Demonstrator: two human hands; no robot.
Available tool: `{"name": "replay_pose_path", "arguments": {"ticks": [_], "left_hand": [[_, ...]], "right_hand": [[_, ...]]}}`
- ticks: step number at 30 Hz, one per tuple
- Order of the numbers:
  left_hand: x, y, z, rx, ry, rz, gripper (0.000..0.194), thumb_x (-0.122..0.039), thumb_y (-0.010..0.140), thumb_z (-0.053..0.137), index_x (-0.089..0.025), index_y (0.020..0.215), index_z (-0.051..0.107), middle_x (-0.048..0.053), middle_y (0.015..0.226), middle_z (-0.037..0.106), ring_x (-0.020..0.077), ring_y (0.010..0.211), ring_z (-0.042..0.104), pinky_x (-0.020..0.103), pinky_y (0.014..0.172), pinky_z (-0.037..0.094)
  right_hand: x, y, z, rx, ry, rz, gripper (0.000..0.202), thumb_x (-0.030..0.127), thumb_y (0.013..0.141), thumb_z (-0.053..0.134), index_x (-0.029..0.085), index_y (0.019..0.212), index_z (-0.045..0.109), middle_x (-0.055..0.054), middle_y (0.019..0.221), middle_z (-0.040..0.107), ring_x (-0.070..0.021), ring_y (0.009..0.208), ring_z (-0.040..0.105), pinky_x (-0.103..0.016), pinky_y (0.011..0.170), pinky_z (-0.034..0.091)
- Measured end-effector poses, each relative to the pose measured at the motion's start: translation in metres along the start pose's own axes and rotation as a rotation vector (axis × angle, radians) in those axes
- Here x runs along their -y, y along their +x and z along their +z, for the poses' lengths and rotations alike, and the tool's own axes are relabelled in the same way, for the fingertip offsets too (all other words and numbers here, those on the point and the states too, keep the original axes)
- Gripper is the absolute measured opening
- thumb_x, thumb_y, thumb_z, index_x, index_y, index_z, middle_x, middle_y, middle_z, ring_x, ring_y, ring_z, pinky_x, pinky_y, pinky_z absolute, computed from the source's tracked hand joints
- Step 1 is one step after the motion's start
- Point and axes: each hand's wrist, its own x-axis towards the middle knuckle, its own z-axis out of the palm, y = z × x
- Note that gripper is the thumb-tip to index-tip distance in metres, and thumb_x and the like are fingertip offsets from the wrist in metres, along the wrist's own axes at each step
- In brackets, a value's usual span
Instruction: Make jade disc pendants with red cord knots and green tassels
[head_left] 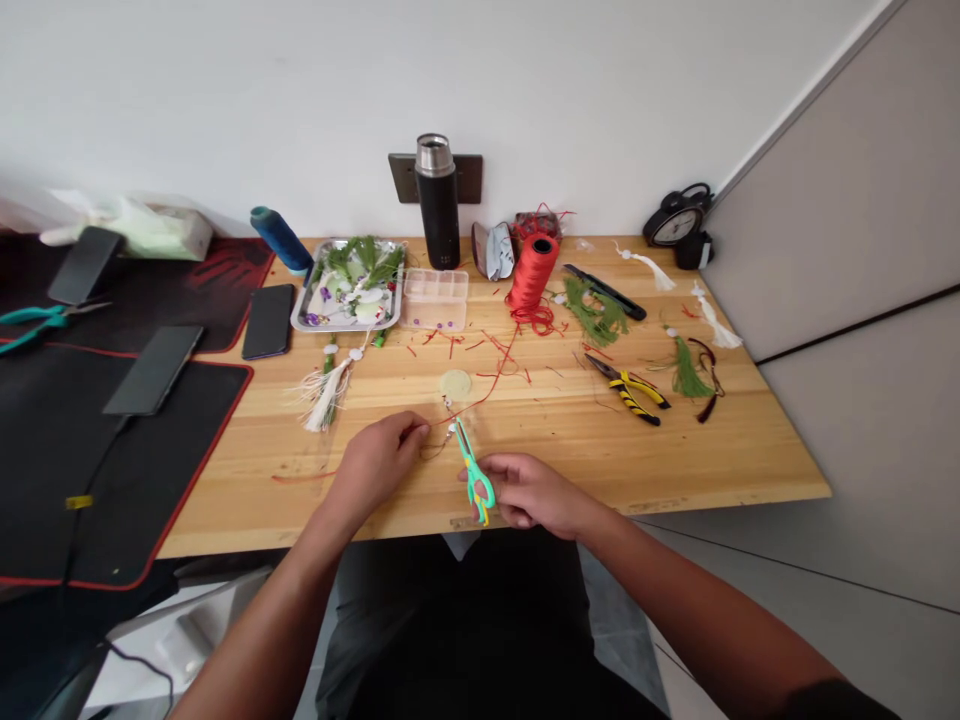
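My left hand (384, 452) is closed in a pinch on the red cord (489, 390), which runs up to the red spool (534, 275). My right hand (525, 490) holds green scissors (477, 474) by the handles, fingers in the loops. The scissor tips point up and left, beside the cord and a small white bead (452, 427). A pale round disc (455, 383) lies just beyond them on the wooden table. Thin dark thread lies between my hands.
A metal tray (345, 326) with tassels, a clear bead box (435, 300) and a black flask (437, 210) stand behind. Yellow-black pliers (628, 388), a black cutter (606, 292) and green tassels (686, 368) lie right. Phones (268, 321) lie left.
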Motion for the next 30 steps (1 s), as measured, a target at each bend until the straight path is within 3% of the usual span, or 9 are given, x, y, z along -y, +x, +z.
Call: {"name": "replay_pose_path", "arguments": {"ticks": [6, 14, 20, 25, 30], "left_hand": [[0.0, -0.001, -0.003, 0.04, -0.089, -0.05, 0.035, -0.051, 0.096, 0.057, -0.024, 0.103, 0.078, 0.004, 0.087, 0.079, 0.0258, 0.079, 0.07, 0.032, 0.071, 0.041], [-0.006, 0.006, -0.004, 0.027, -0.048, -0.004, 0.028, -0.042, 0.098, 0.055, -0.022, 0.095, 0.074, 0.006, 0.093, 0.08, 0.0248, 0.083, 0.07, 0.033, 0.073, 0.041], [-0.014, 0.011, -0.008, 0.078, 0.018, -0.032, 0.039, -0.06, 0.097, 0.062, -0.025, 0.103, 0.078, 0.002, 0.077, 0.074, 0.024, 0.073, 0.066, 0.032, 0.067, 0.037], [-0.017, 0.02, -0.006, 0.101, 0.123, 0.007, 0.026, -0.045, 0.099, 0.062, -0.024, 0.09, 0.075, 0.004, 0.083, 0.077, 0.0238, 0.074, 0.067, 0.032, 0.068, 0.036], [-0.016, 0.023, -0.004, 0.1, 0.043, 0.059, 0.026, -0.038, 0.101, 0.053, -0.023, 0.091, 0.072, 0.006, 0.088, 0.078, 0.0253, 0.081, 0.069, 0.032, 0.072, 0.039]], "right_hand": [[0.005, 0.004, -0.006, 0.009, -0.027, 0.04, 0.053, 0.053, 0.086, 0.084, 0.014, 0.12, 0.074, -0.002, 0.086, 0.071, -0.0002, 0.041, 0.036, -0.022, 0.039, 0.016], [0.011, 0.008, -0.012, 0.032, -0.043, 0.061, 0.052, 0.052, 0.089, 0.082, 0.014, 0.122, 0.074, -0.004, 0.088, 0.074, 0.0, 0.04, 0.036, -0.022, 0.039, 0.016], [0.016, 0.009, -0.017, 0.024, -0.04, 0.079, 0.049, 0.047, 0.087, 0.083, 0.013, 0.122, 0.074, -0.004, 0.089, 0.074, -0.0005, 0.041, 0.037, -0.021, 0.039, 0.018], [0.018, 0.008, -0.02, 0.016, -0.047, 0.102, 0.048, 0.046, 0.088, 0.081, 0.013, 0.123, 0.075, -0.005, 0.089, 0.075, -0.0006, 0.041, 0.036, -0.021, 0.04, 0.02], [0.018, 0.007, -0.024, 0.036, -0.038, 0.124, 0.044, 0.039, 0.088, 0.079, 0.013, 0.124, 0.075, -0.007, 0.092, 0.078, -0.001, 0.042, 0.036, -0.021, 0.041, 0.021]]}}
